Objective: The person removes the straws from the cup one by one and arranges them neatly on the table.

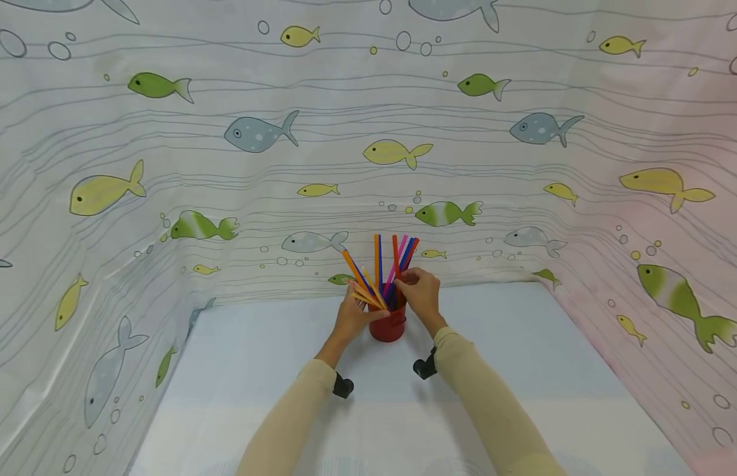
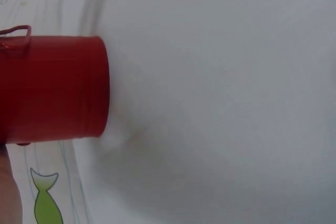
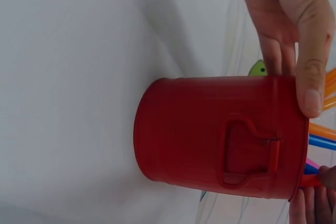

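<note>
A small red metal bucket (image 1: 387, 328) with wire side handles stands upright on the white table, holding several long thin sticks in orange, blue, pink and red. My left hand (image 1: 351, 318) grips its rim from the left; in the right wrist view the thumb (image 3: 312, 85) presses the near side while fingers pass behind. Orange sticks (image 3: 321, 129) lean out close to that hand. On the other side, my right hand (image 1: 424, 294) pinches a red stick (image 3: 310, 180) at the bucket's mouth. Only a sliver of the left hand (image 2: 8, 192) shows in the left wrist view.
The white table (image 1: 255, 396) reaches back to a curtain (image 1: 309, 218) printed with fish, which also hangs at the left and right sides. Black wrist cameras (image 1: 343, 385) sit under both sleeves.
</note>
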The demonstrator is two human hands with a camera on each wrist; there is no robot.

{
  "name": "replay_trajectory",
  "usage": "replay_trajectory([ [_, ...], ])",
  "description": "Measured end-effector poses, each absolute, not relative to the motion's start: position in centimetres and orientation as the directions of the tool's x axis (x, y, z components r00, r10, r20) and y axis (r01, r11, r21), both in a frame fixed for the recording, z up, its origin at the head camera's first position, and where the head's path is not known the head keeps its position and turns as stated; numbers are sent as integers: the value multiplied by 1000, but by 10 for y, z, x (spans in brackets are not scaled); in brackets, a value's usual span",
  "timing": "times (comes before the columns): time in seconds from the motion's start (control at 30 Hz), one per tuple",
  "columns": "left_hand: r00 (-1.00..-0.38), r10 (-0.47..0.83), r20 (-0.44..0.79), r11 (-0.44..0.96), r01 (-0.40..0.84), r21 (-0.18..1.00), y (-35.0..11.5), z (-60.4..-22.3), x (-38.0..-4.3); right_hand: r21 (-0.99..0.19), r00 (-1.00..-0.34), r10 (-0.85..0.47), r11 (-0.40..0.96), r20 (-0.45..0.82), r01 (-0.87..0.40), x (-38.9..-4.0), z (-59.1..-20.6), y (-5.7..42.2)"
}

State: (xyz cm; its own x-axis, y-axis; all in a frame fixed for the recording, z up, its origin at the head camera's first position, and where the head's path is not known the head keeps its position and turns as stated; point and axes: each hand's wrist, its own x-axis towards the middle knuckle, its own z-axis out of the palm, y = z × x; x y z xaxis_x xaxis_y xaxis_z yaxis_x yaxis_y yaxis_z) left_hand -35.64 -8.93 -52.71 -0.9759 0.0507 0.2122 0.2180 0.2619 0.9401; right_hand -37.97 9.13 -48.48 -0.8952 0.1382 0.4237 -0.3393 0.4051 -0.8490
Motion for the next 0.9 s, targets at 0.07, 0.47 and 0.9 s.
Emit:
replay_trajectory([
  [0.07,-977,49,209,254,215,943,-89,-529,-356,-853,-892,148,395,426,-342,-378,-487,91],
  [0.47,-974,71,213,222,224,949,-83,-528,-355,-831,-874,162,428,458,-356,-381,-489,87],
  [0.9,-976,71,205,256,216,942,-89,-525,-355,-809,-853,133,419,505,-413,-385,-447,92],
])
